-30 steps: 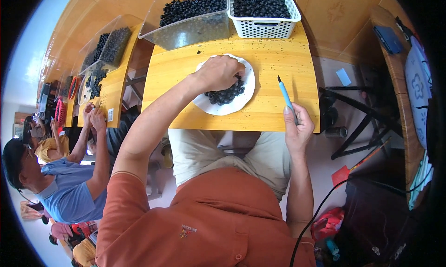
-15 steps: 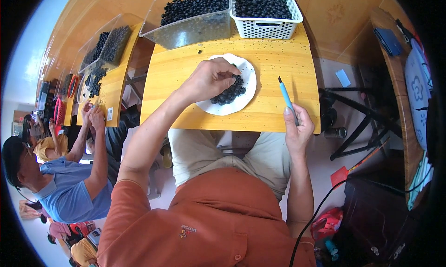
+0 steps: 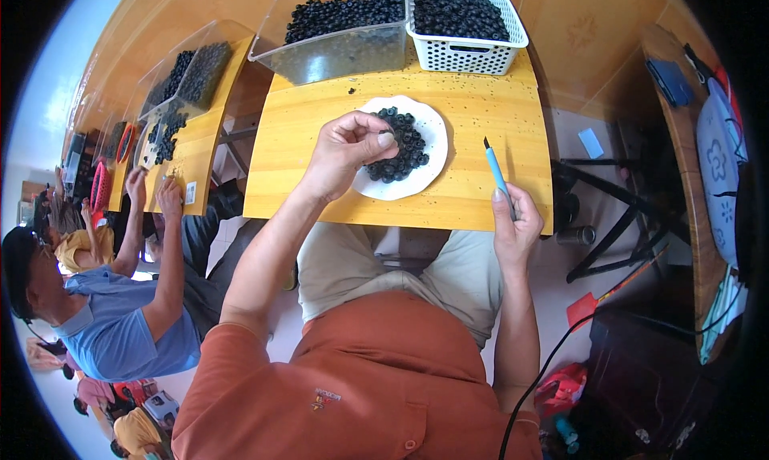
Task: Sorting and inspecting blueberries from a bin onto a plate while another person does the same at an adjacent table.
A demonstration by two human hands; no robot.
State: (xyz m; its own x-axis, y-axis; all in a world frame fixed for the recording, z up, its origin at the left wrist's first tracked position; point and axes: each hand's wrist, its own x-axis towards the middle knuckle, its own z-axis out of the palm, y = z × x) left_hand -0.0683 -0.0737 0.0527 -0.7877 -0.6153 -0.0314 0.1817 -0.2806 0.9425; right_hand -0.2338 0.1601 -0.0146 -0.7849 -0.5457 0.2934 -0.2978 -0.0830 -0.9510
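Blue-handled tool (image 3: 493, 165) gripped in right hand (image 3: 517, 221), near tabletop's (image 3: 300, 128) front right corner; dark berry (image 3: 385, 132), pinched in left hand (image 3: 348, 153), could be dropped if squeezed askew.

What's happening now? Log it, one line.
left hand: pinching dark berry; right hand: holding blue-handled tool; white plate: berry pile; beyond plate: clear bin, white basket

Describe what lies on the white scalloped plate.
Small, round, dark pieces lie heaped on the plate. They cover its middle, and the left hand hides part of its left side.
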